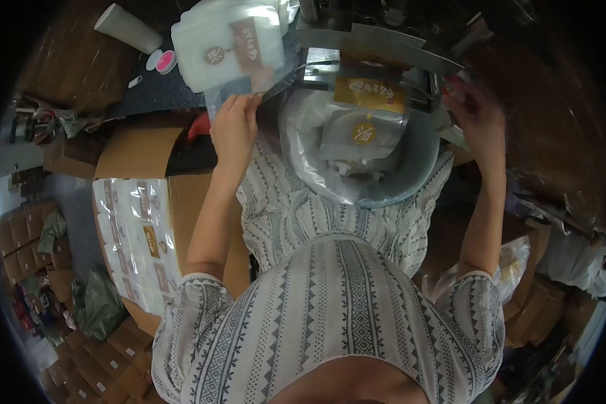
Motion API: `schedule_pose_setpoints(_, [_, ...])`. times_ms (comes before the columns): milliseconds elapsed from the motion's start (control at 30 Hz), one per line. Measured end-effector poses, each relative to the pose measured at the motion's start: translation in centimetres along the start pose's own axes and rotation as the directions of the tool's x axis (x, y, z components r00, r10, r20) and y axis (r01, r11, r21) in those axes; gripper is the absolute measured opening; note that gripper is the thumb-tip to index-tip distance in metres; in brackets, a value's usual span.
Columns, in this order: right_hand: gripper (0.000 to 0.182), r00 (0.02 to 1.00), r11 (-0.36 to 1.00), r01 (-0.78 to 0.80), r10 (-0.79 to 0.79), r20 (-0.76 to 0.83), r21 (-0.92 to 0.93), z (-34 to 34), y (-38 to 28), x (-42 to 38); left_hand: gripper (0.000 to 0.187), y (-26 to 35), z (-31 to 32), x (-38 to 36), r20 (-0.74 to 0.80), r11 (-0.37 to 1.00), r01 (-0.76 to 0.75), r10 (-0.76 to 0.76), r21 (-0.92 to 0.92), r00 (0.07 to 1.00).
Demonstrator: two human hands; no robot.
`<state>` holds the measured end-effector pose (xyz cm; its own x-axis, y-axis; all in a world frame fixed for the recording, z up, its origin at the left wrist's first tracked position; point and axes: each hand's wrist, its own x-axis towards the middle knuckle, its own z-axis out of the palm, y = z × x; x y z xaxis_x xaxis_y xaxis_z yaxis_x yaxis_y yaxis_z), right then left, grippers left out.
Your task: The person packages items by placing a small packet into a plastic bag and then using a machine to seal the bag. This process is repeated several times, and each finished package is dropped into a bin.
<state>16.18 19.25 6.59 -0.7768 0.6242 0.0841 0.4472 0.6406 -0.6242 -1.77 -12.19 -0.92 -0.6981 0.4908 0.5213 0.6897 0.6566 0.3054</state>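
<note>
My left hand (234,128) is closed, its thumb and fingertips pinched at the lower edge of a clear printed plastic bag (266,77). That bag lies against a stack of white printed packs (225,44) at the upper left. On the far side of the basin, my right hand (479,116) is raised with curled fingers by a small red part (454,83); what its fingertips hold cannot be made out. Between my hands, a clear pouch with a gold label (363,121) hangs from the metal machine (384,46) over a plastic-lined round basin (421,178).
An open cardboard box (138,151) full of wrapped packs (138,236) stands left of my lap. A white cup-like cylinder (128,28) and a pink round tub (165,62) sit at the upper left. Stacked cartons (94,363) fill the lower left; plastic bags (514,262) lie on the right.
</note>
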Motion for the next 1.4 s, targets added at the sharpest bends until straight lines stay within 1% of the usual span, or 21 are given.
schedule_pose_setpoints(67, [0.027, 0.969, 0.933, 0.184, -0.225, 0.101, 0.311, 1.3, -1.2, -0.6, 0.008, 2.2, -1.1, -0.4, 0.006, 0.999, 0.000, 0.000, -0.046, 1.000])
schedule_pose_setpoints(200, [0.032, 0.909, 0.860, 0.396, -0.417, -0.005, 0.322, 4.3, -5.8, -1.7, 0.006, 5.7, -3.0, -0.2, 0.060, 0.989, 0.025, -0.017, -0.149, 0.998])
schedule_pose_setpoints(267, [0.033, 0.867, 0.850, 0.498, -0.493, -0.072, 0.173, 5.4, -6.5, -1.7, 0.007, 6.6, -3.1, -0.2, 0.055, 0.980, 0.003, 0.008, -0.198, 0.998])
schedule_pose_setpoints(400, [0.034, 0.854, 0.835, 0.508, -0.521, 0.005, 0.212, 5.5, -6.5, -1.7, 0.005, 8.0, -2.4, -0.5, 0.195, 0.922, -0.032, 0.116, -0.385, 0.974])
schedule_pose_setpoints(467, [0.032, 0.924, 0.894, 0.301, -0.360, 0.132, 0.333, 5.5, -5.8, -1.7, 0.007, 8.0, -0.4, -0.6, 0.235, 0.871, -0.012, 0.146, -0.491, 0.961])
schedule_pose_setpoints(533, [0.030, 0.941, 0.896, 0.284, -0.329, 0.081, 0.342, 5.7, -4.3, -0.5, 0.011, 8.6, 1.4, 0.4, 0.268, 0.806, 0.011, 0.185, -0.592, 0.945])
schedule_pose_setpoints(600, [0.028, 0.955, 0.898, 0.269, -0.297, 0.027, 0.348, 4.9, -3.0, 0.1, 0.019, 9.3, 2.8, 2.1, 0.748, 0.559, 0.652, -0.084, -0.512, 0.659])
schedule_pose_setpoints(633, [0.028, 0.967, 0.939, 0.231, -0.249, 0.043, 0.254, 4.1, -2.6, 0.1, 0.019, 9.0, 4.0, 3.0, 0.746, 0.558, 0.651, -0.083, -0.514, 0.660])
schedule_pose_setpoints(700, [0.027, 0.979, 0.971, 0.184, -0.194, 0.055, 0.155, 2.4, -1.8, -0.3, 0.022, 8.4, 6.3, 4.1, 0.770, 0.264, 0.749, -0.038, -0.607, 0.637])
schedule_pose_setpoints(800, [0.036, 0.958, 0.959, 0.284, -0.284, 0.020, 0.007, 0.5, 0.4, -0.6, 0.023, 9.6, 5.8, 4.8, 0.810, 0.068, 0.814, -0.081, -0.576, 0.580])
schedule_pose_setpoints(833, [0.030, 0.963, 0.912, 0.233, -0.265, -0.053, -0.338, 0.1, 1.8, -0.5, 0.023, 9.5, 5.9, 4.7, 0.810, 0.068, 0.814, -0.083, -0.576, 0.580])
schedule_pose_setpoints(867, [0.026, 0.955, 0.760, 0.129, -0.267, -0.126, -0.637, -0.2, 3.1, -0.6, 0.025, 9.4, 5.9, 4.4, 0.788, 0.106, 0.794, -0.102, -0.598, 0.607])
schedule_pose_setpoints(933, [0.026, 0.987, 0.756, 0.089, -0.152, -0.042, -0.649, 0.4, 6.0, -0.1, 0.027, 8.6, 5.5, 4.3, 0.767, 0.146, 0.774, -0.115, -0.616, 0.631])
schedule_pose_setpoints(967, [0.026, 0.998, 0.746, 0.058, -0.048, 0.034, -0.664, 0.7, 7.0, 0.9, 0.037, 7.1, 4.9, 5.0, 0.483, 0.508, 0.507, -0.191, -0.696, 0.855])
schedule_pose_setpoints(1000, [0.026, 0.998, 0.747, 0.060, -0.052, 0.032, -0.663, 0.9, 7.7, 1.7, 0.046, 5.4, 4.2, 5.5, 0.148, 0.804, 0.188, -0.125, -0.564, 0.981])
schedule_pose_setpoints(1033, [0.027, 0.995, 0.774, 0.100, -0.062, 0.082, -0.626, 1.2, 8.3, 2.0, 0.052, 2.6, 4.5, 5.9, -0.049, 0.972, 0.016, -0.028, -0.234, 0.998])
schedule_pose_setpoints(1067, [0.029, 0.989, 0.799, 0.137, -0.074, 0.129, -0.586, 1.4, 8.6, 2.1, 0.059, 0.1, 5.2, 5.7, -0.194, 0.982, -0.109, 0.139, 0.156, 0.971])
schedule_pose_setpoints(1100, [0.029, 0.989, 0.800, 0.138, -0.077, 0.128, -0.584, 1.4, 8.1, 2.2, 0.067, -1.0, 5.6, 4.5, 0.011, 0.983, 0.008, -0.010, 0.184, 1.000])
schedule_pose_setpoints(1200, [0.032, 0.969, 0.916, 0.240, -0.203, 0.144, -0.321, 1.2, 6.2, 2.7, 0.053, 0.1, 4.8, 0.7, 0.086, 0.964, -0.207, 0.195, 0.164, 0.977])
schedule_pose_setpoints(1300, [0.034, 0.952, 0.899, 0.305, -0.293, 0.087, -0.314, 0.8, 5.1, 2.5, 0.033, -1.0, 2.6, 0.1, 0.128, 0.979, -0.090, 0.066, 0.184, 0.990])
schedule_pose_setpoints(1400, [0.032, 0.992, 0.993, 0.078, -0.069, 0.104, -0.091, -0.3, 0.2, 0.6, 0.014, 0.5, -0.3, -0.3, 0.080, 0.999, 0.031, -0.032, 0.018, 0.996])
